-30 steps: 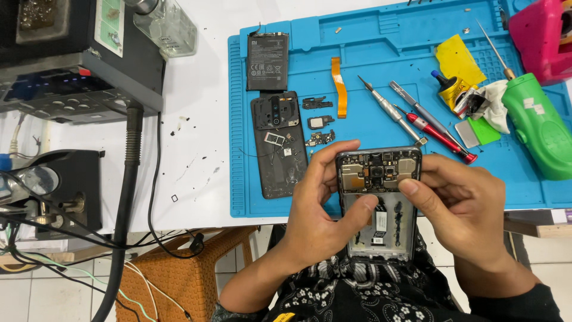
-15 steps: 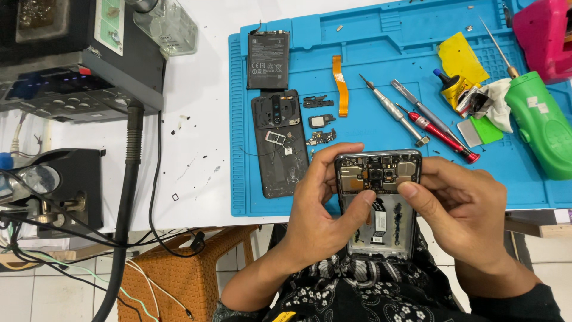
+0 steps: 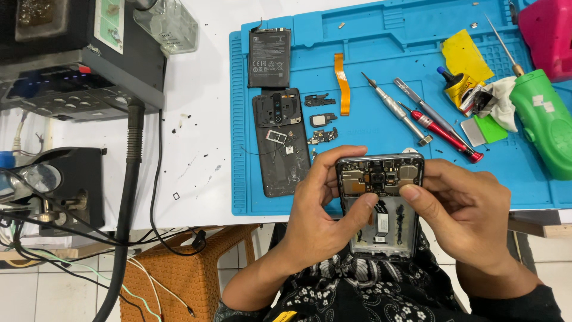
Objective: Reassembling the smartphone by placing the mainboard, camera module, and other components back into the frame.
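I hold an opened phone upright over my lap, its circuit board and empty battery bay facing me. My left hand grips its left edge, thumb pressed across the frame below the board. My right hand grips the right edge, thumb tip resting on the board near the camera module. On the blue work mat lie the phone's black back cover, the flat battery, an orange flex cable and small loose parts.
Three screwdrivers lie on the mat right of the phone. A green bottle-shaped tool, a yellow cloth and a pink case sit at the far right. A black rework station with hose and cables stands left. A wicker stool is below.
My thumbs have shifted slightly on the phone's board; the phone stays in the same place between both hands.
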